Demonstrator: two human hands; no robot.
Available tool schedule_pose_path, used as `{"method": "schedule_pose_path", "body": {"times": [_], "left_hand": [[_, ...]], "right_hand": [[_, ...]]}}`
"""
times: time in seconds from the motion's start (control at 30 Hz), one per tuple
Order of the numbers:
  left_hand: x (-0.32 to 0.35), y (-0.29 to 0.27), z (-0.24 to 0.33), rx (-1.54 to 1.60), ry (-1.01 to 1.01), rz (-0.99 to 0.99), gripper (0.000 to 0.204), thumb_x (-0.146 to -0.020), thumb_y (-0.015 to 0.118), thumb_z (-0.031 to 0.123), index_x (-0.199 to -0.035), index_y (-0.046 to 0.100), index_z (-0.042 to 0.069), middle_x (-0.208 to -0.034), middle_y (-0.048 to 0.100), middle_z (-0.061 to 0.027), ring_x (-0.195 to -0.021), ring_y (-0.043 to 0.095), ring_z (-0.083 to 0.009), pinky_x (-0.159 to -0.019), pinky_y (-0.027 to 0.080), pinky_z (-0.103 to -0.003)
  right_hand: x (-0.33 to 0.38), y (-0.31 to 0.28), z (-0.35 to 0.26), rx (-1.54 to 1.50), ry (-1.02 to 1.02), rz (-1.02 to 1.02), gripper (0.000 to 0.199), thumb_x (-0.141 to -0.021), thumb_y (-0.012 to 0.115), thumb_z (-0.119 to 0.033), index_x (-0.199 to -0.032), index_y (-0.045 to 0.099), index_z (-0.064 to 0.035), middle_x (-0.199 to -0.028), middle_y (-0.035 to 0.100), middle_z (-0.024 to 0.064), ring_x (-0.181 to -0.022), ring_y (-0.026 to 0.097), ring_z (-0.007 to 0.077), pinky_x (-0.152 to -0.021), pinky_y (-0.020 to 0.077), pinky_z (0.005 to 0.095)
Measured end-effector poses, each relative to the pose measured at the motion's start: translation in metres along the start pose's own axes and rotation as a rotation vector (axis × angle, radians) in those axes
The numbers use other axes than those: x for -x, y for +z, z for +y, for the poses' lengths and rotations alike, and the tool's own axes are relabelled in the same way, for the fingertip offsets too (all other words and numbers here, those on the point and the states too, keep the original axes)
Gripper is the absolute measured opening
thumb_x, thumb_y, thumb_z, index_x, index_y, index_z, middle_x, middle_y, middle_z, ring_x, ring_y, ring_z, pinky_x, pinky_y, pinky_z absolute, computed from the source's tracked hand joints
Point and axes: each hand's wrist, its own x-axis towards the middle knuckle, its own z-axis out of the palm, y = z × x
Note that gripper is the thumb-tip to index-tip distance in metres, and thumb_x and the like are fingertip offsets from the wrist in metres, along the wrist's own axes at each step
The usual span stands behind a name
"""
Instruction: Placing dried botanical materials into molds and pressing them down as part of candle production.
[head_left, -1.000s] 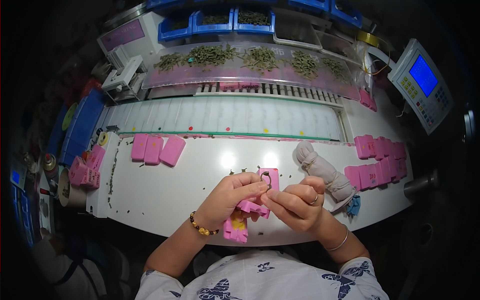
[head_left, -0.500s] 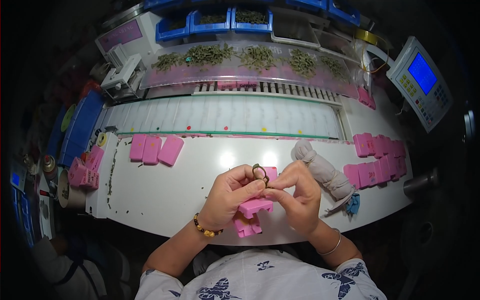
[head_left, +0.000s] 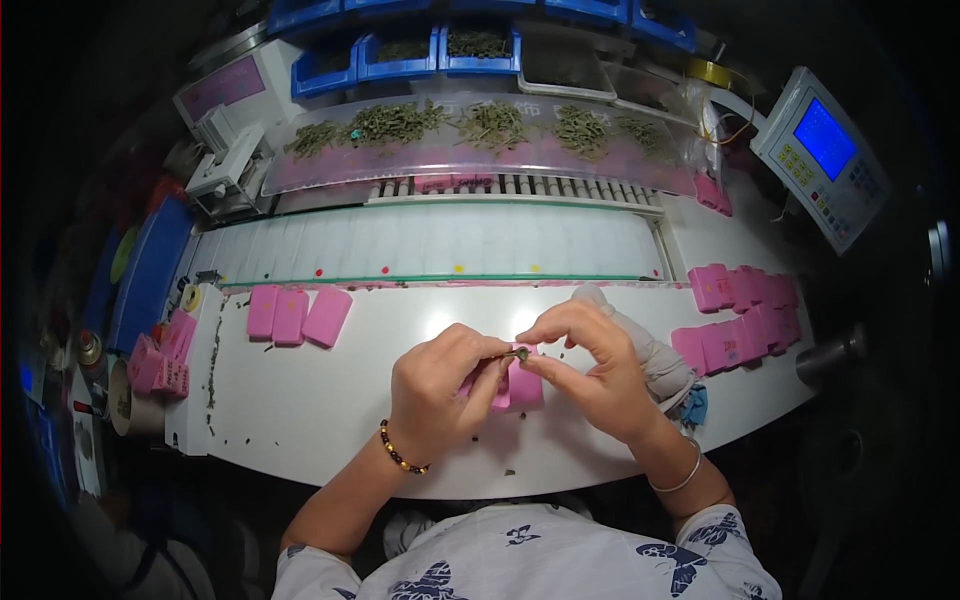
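Clamped with the left hand's grip (head_left: 440, 385) on a small dark green piece (head_left: 521, 353), above the tabletop (head_left: 330, 420). Curled around its three-o'clock end with the right hand's grip (head_left: 600, 375), pressing or not hard to tell. Could slip if pinched only at an edge, falling toward the pink block (head_left: 523, 388) at six o'clock. Could nudge the grey cloth bundle (head_left: 665, 370) at three o'clock if swung wide.

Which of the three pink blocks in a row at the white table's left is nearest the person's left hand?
The rightmost block of that row: it is closest to the left hand and slants noticeably more than the other two.
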Motion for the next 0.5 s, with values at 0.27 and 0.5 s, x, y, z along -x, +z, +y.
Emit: {"method": "schedule_pose_path", "body": {"times": [0.27,0.5], "left_hand": [[0.006,-0.002,-0.029,0.789,-0.747,0.028,0.013,-0.093,0.063,0.007,-0.104,0.064,-0.002,-0.078,0.064,-0.0054,-0.065,0.062,-0.0090,-0.060,0.053,-0.022],[0.005,-0.005,-0.033,1.013,-0.926,-0.008,0.022,-0.098,0.060,0.021,-0.100,0.063,0.000,-0.072,0.061,-0.0054,-0.053,0.057,-0.0111,-0.048,0.047,-0.022]], "right_hand": [[-0.039,-0.047,0.035,-0.140,0.436,-0.408,0.012,-0.090,0.071,-0.015,-0.092,0.068,-0.0035,-0.087,0.067,-0.0007,-0.078,0.057,0.0055,-0.067,0.0442,0.0222],[-0.149,-0.182,0.087,-0.560,0.274,0.428,0.060,-0.091,0.071,-0.021,-0.133,0.046,0.0140,-0.122,0.061,0.0178,-0.112,0.063,0.0222,-0.091,0.0543,0.0313]]}}
